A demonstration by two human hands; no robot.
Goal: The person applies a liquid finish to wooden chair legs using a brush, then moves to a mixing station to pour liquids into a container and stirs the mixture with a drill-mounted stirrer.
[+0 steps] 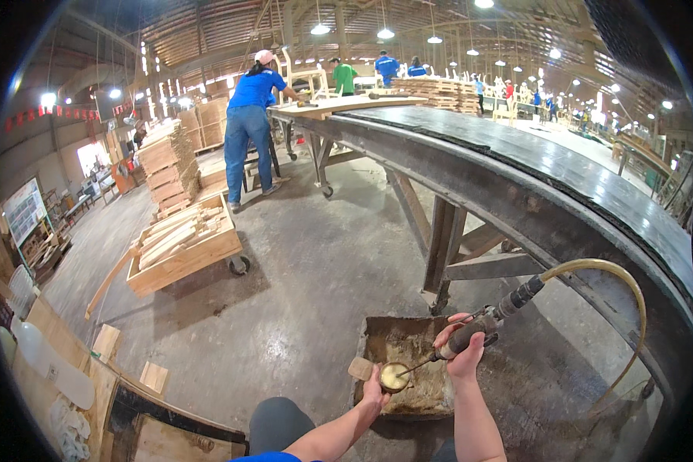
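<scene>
My left hand [373, 390] is closed round a small round cup [395, 377] with pale yellow liquid in it. A flat tan piece with rounded corners [360, 369] sticks out beside that hand; I cannot tell whether it joins the cup. My right hand [462, 350] grips an air drill [459, 341], its thin shaft slanting down left into the cup. From the drill's rear a yellowish hose [604, 264] arches to the right. Under both hands lies a rectangular, crusted brown tray [371, 329] on the floor.
A long steel-topped table [531, 154] with heavy legs runs along the right. Ahead on the left stands a wheeled wooden crate [181, 269] of wood strips, near stacked boards [168, 165]. A person in blue [254, 115] works at the table's far end. Wood offcuts [154, 376] lie at left.
</scene>
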